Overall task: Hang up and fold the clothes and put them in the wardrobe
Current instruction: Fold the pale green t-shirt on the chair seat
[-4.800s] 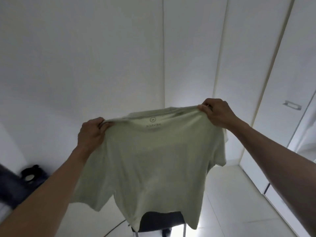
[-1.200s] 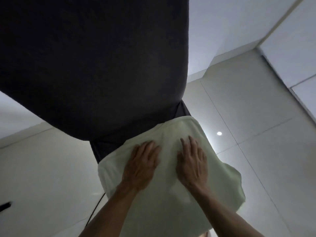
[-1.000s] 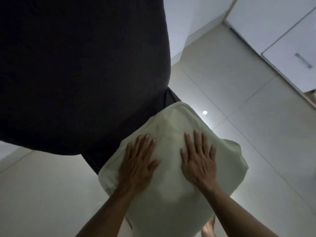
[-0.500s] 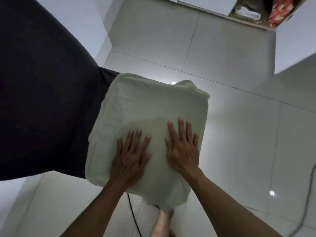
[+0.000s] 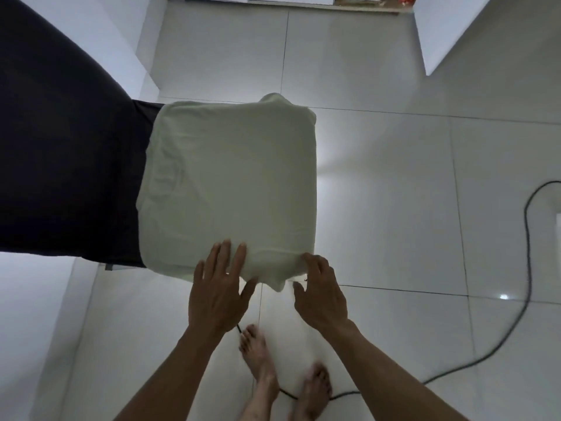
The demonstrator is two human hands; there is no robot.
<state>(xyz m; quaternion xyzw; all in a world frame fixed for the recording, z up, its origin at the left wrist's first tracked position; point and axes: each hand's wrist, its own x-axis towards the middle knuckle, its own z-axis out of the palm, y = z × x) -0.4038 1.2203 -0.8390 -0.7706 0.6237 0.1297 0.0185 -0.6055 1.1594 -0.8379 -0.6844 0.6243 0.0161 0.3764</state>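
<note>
left hand (image 5: pixel 219 294) flat, fingers straight on near edge of pale green folded cotton t-shirt (image 5: pixel 230 189) | right hand (image 5: pixel 320 294) grip loosely curled at hem, hold unclear | no writing readable

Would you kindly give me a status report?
Left hand open, fingers on shirt. Right hand open at its corner. Shirt spread over chair seat. Cable on floor.

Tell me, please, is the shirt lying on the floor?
No, the shirt is spread over a chair seat, above the floor tiles.
</note>
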